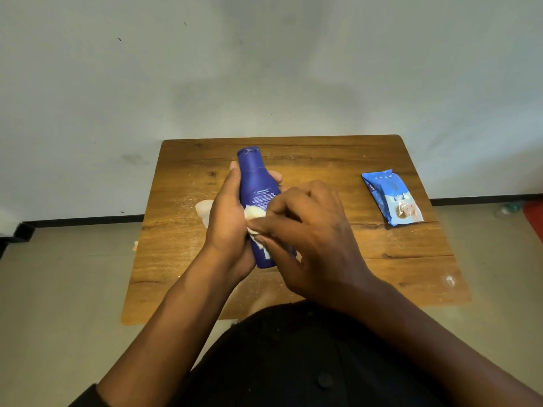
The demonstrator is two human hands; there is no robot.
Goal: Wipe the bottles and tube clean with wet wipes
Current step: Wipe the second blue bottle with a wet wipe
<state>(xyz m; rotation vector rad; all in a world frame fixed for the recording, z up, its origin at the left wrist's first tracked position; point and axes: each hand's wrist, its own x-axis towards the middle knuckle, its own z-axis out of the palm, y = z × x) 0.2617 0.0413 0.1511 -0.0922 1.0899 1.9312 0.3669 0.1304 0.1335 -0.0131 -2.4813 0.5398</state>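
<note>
A dark blue lotion bottle [255, 183] with white print is held above the wooden table [382, 259], cap pointing away from me. My left hand [227, 221] wraps around its left side and base. My right hand [308, 239] presses a crumpled white wet wipe [254, 214] against the bottle's middle with its fingertips. Part of the wipe and the bottle's lower end are hidden behind my fingers. A pale, translucent object [204, 208] peeks out on the table behind my left hand; I cannot tell what it is.
A blue pack of wet wipes [392, 198] lies flat on the right side of the table. White specks dust the tabletop. The small table stands against a pale wall, with beige floor on both sides and something red [533, 215] at the far right.
</note>
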